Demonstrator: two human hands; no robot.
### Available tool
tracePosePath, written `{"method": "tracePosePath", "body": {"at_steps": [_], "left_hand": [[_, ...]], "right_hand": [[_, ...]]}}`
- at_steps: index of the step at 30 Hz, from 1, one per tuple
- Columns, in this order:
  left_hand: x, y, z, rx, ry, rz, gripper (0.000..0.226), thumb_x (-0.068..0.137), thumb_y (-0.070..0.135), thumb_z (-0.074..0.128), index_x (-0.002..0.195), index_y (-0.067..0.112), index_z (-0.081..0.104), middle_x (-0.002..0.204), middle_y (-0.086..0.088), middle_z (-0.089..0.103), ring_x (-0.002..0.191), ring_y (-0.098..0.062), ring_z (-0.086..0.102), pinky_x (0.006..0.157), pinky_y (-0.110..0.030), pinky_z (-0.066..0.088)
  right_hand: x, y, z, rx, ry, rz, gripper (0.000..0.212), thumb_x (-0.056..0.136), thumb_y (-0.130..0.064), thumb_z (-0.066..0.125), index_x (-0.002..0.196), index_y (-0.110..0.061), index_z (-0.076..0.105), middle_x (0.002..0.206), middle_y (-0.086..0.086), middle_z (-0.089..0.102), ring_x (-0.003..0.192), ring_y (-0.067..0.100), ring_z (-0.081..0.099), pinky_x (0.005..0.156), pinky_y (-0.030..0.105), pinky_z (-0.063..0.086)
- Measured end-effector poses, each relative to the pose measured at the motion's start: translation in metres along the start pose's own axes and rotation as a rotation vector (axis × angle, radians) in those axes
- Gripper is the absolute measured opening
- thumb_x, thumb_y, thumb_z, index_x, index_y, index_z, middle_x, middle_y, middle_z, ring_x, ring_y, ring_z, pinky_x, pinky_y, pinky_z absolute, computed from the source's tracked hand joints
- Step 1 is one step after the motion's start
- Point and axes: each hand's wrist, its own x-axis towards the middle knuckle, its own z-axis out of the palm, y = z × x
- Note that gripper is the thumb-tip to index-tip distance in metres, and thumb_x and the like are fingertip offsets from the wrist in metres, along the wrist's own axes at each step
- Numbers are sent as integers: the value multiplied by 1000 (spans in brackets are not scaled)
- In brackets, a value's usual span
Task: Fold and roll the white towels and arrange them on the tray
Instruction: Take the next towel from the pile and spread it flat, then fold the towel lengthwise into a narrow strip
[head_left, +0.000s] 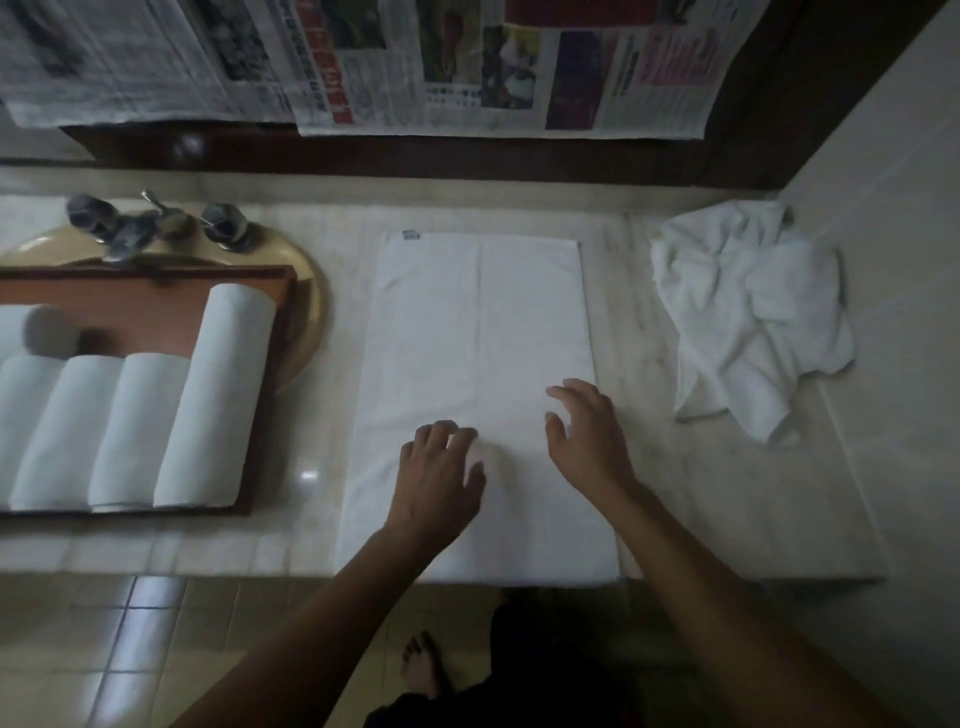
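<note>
Folded towel (483, 364) flat at the counter's (701, 493) centre.
Left hand (436, 478) and right hand (587, 436) rest on it, fingers spread, gripping nothing; tray (156, 291) at 9 o'clock holds rolled towels (130, 426); crumpled towel (748, 312) at 2 o'clock.

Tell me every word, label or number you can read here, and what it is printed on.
None can be read.
Newspaper sheets hung above the counter: headlines, columns and red lettering show, but all are too blurred to read.
Small tag at the far left corner of the folded towel: dark marks, too small to read.
Rolled towels, tray, crumpled towel and taps: no text visible.
</note>
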Motion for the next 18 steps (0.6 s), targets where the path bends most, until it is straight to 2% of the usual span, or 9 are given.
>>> {"method": "tracePosePath", "body": {"at_steps": [4, 10, 14, 17, 18], "left_hand": [[48, 43, 5, -74, 31, -28, 36, 93, 30, 65, 126, 16, 63, 123, -7, 62, 112, -30, 57, 90, -44, 51], [92, 93, 26, -139, -21, -87, 39, 100, 34, 59, 134, 17, 57, 130, -3, 59, 115, -23, 54, 97, -38, 51], [112, 116, 46, -121, -50, -105, 38, 100, 37, 57, 132, 17, 56, 127, -3, 58, 112, -23, 52, 96, -39, 51], [123, 131, 56, -96, -59, -137, 40, 99, 42, 55, 131, 18, 55, 126, -3, 55, 111, -24, 49, 94, -39, 50], [125, 135, 59, -78, -58, -147, 42, 98, 45, 55, 130, 19, 54, 126, -2, 53, 110, -24, 49, 93, -40, 49]], "right_hand": [[82, 15, -18, -35, -25, 6, 37, 93, -14, 65, 130, -9, 65, 141, 15, 56, 128, 35, 53, 110, 41, 43], [206, 34, -24, -73, -44, 34, 39, 98, -14, 57, 136, -9, 59, 140, 14, 55, 128, 32, 52, 107, 35, 41], [276, 44, -20, -121, -11, 70, 27, 101, -14, 52, 125, -5, 64, 128, 16, 61, 118, 33, 58, 97, 34, 46], [311, 50, -17, -126, -70, 94, 35, 103, -22, 57, 133, -6, 61, 133, 16, 57, 122, 34, 56, 102, 37, 45], [320, 52, -17, -119, -92, 95, 34, 101, -25, 62, 130, -7, 64, 132, 16, 58, 120, 34, 57, 102, 36, 46]]}}
